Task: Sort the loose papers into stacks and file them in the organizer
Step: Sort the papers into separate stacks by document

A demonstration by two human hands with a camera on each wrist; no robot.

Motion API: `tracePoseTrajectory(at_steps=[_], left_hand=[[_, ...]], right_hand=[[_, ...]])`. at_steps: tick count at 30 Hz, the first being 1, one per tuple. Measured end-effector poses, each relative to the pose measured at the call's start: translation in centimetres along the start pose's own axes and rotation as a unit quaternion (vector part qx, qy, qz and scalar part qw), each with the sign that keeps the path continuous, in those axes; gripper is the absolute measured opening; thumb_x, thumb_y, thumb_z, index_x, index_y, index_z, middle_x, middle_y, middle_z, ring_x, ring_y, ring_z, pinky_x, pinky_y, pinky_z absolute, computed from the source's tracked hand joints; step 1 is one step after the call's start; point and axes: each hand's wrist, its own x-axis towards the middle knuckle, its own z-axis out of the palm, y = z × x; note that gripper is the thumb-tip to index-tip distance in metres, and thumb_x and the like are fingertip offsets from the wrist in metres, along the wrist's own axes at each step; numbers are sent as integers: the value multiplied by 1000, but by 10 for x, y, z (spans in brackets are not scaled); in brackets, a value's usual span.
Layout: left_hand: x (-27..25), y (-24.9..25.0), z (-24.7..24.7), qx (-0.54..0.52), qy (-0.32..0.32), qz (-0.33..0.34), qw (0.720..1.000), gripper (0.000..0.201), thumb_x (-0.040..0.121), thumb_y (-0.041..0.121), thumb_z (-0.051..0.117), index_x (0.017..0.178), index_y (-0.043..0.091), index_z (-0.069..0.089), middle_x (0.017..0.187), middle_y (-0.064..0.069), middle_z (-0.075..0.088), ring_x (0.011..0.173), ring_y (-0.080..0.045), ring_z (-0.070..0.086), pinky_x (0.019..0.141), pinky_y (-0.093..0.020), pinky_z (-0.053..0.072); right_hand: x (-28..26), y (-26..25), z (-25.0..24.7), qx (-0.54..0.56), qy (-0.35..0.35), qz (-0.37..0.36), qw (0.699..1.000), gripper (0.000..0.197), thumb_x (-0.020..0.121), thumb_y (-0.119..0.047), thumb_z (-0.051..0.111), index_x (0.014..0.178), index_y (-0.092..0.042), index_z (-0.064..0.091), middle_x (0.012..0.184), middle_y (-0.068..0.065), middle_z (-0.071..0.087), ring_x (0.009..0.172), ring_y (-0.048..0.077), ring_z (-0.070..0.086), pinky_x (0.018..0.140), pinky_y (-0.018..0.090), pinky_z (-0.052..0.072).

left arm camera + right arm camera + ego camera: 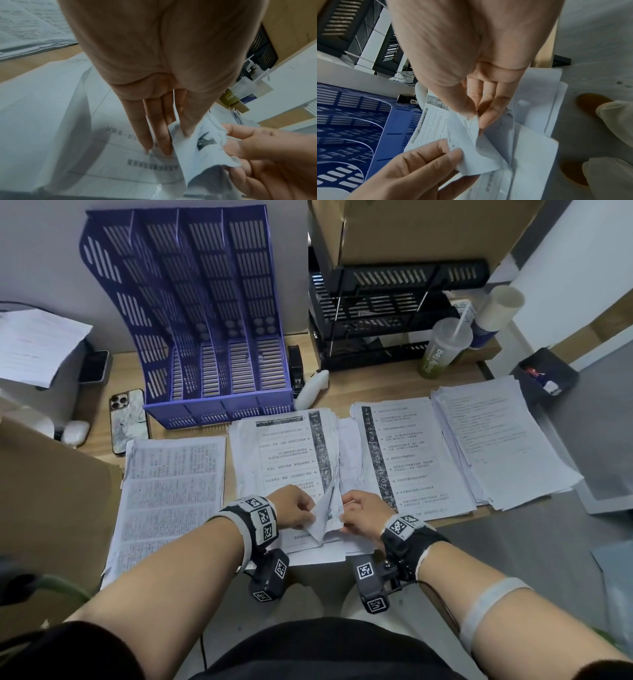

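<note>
Several paper stacks lie along the desk's near edge: a dense-text stack (171, 484), a middle stack (284, 453), a third stack (404, 460) and a far-right stack (496, 436). The blue slotted organizer (212, 320) stands behind them with nothing seen in its compartments. Both hands meet at the middle stack's near right corner. My left hand (308, 517) pinches the lifted, creased corner of the top sheet (325, 515), its outer fingers (149, 135) resting on the stack. My right hand (344, 517) pinches the same sheet's (471, 142) edge between thumb and forefinger.
A black tray rack (387, 313) stands right of the organizer, with a tea cup (442, 350) and paper cups (493, 316) beside it. A stapler (295, 368), two phones (129, 419) (94, 368), a cardboard box (51, 508) and a black bin (548, 374) surround the work area.
</note>
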Motion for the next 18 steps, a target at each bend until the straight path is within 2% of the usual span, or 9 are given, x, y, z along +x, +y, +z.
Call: tracePoseTrajectory(at_steps=[2,4,6,7,9,11,14,16,18], left_hand=[[-1,-3,2,-13,15,-1,1000,19,85,15,73,69,11,63,75,-12,68,87,-32,74,83,-46,61],[-2,-4,2,-41,24,-2,999,32,83,20,78,63,14,53,68,-11,62,83,-32,75,81,-47,61],[-1,-6,-1,-54,28,7,998,44,79,30,82,60,18,45,61,-8,53,64,-26,72,78,-43,61],[-2,-5,-4,-63,30,17,997,49,76,37,83,58,20,40,58,-4,47,52,-19,65,73,-39,59],[-4,0,-11,-66,45,27,996,57,72,52,81,55,24,34,52,6,36,44,-11,46,62,-35,48],[-5,6,-19,-81,62,40,994,56,76,60,74,56,25,36,51,9,37,45,-10,43,61,-30,43],[-10,23,-31,-144,86,57,984,50,89,57,62,57,25,40,52,10,39,45,-7,44,56,-23,40],[-14,36,-40,-198,96,59,974,52,96,49,56,50,25,48,47,14,43,44,-5,45,50,-16,41],[-18,48,-48,-214,108,61,969,53,99,45,53,51,23,43,47,12,37,44,-5,41,47,-13,42]], right_hand=[[-1,-1,-4,-39,17,1,999,34,85,6,56,117,-5,54,76,8,62,59,17,59,51,21,52],[-1,-1,-7,-35,46,-1,998,36,87,4,54,120,-8,48,84,7,59,59,17,58,47,19,51],[0,1,-8,-31,80,-18,996,37,88,-1,56,121,-14,45,96,11,59,63,21,59,59,32,58],[3,2,-9,-47,99,-33,993,34,88,-6,57,118,-17,46,96,10,59,68,22,60,68,39,58],[6,1,-11,-97,140,-80,982,23,87,-22,62,109,-22,53,94,5,59,77,18,59,77,37,53],[8,-5,-12,-110,152,-132,973,23,82,-46,62,94,-27,61,98,2,61,84,13,59,81,31,50],[3,-21,-9,-93,106,-170,975,48,77,-69,52,98,-28,64,99,-1,63,89,13,61,86,33,52],[-2,-33,-8,-80,93,-199,972,54,78,-71,52,106,-26,63,102,-3,64,94,14,62,89,35,52],[-8,-44,-7,-59,65,-203,975,58,79,-70,56,117,-25,59,108,-4,65,98,13,64,93,39,53]])
